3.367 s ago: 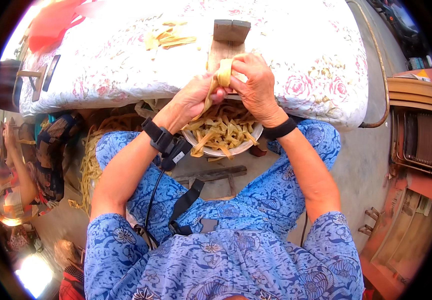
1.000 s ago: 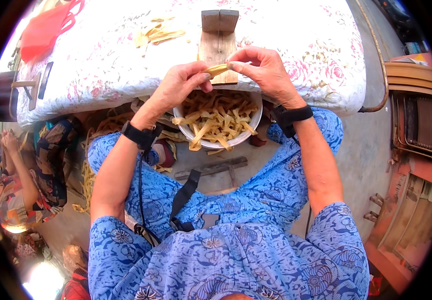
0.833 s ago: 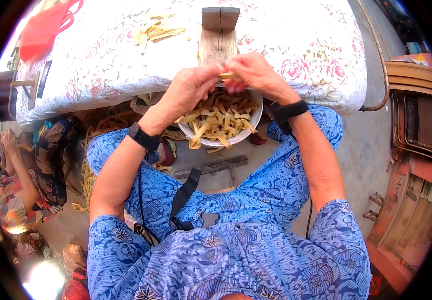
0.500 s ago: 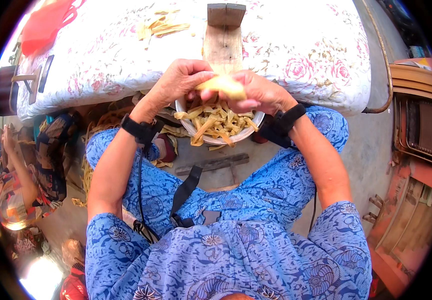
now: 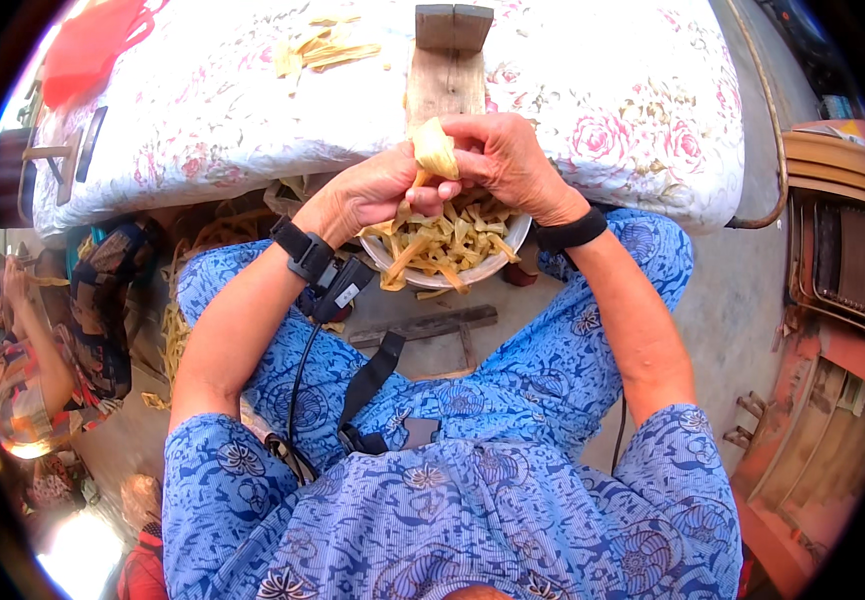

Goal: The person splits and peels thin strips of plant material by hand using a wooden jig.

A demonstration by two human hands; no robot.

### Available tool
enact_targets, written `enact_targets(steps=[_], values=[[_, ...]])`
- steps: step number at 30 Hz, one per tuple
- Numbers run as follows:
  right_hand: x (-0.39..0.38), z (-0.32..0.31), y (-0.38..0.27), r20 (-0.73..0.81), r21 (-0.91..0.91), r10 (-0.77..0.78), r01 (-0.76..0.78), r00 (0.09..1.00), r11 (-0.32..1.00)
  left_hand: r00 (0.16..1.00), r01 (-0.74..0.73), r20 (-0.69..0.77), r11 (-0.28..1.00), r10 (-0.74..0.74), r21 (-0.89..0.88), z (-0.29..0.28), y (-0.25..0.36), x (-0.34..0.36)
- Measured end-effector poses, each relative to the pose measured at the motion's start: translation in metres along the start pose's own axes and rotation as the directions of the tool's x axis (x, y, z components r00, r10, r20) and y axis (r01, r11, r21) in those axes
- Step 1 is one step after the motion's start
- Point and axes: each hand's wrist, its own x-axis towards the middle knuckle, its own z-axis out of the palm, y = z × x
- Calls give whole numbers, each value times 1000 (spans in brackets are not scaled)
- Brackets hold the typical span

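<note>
A pale yellow folded strip [image 5: 435, 148] is gripped between my two hands at the table's front edge. My left hand [image 5: 387, 188] has its fingers curled round the lower part of it. My right hand [image 5: 507, 165] pinches it from the right, the fingers partly hidden behind the strip. Just beyond my hands a wooden board with a dark upright block [image 5: 447, 28] lies on the floral cloth [image 5: 622, 120]. Below the hands, a pale round bowl [image 5: 487, 270] holds several knotted yellowish strips, partly covered by the hands.
Loose strips [image 5: 322, 52] and a red bag [image 5: 92, 40] lie on the table, near a wooden bracket [image 5: 67, 160] at left. A metal bar [image 5: 772, 180] runs along the right end. Another person [image 5: 32, 350] sits at left, stacked chairs [image 5: 837, 250] stand right, and a low wooden piece [image 5: 422, 325] is underneath.
The strip, earlier stretched flat between my fingertips, is now upright and bunched. My right hand has risen slightly and my left hand has turned, moving a little right and down.
</note>
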Motion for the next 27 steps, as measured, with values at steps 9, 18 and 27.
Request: enact_targets(steps=[9,18,27], values=[[3,0,-13,-299,-395,-17,-108,954,912,740,-560,-220,764,635,322,-5,-5,13],[0,18,1,-350,-326,1,-123,937,937,750,-203,-201,509,630,837,5,-6,7],[13,-13,2,-442,420,262,-60,858,906,857,-369,-326,917,400,153,11,6,-3]])
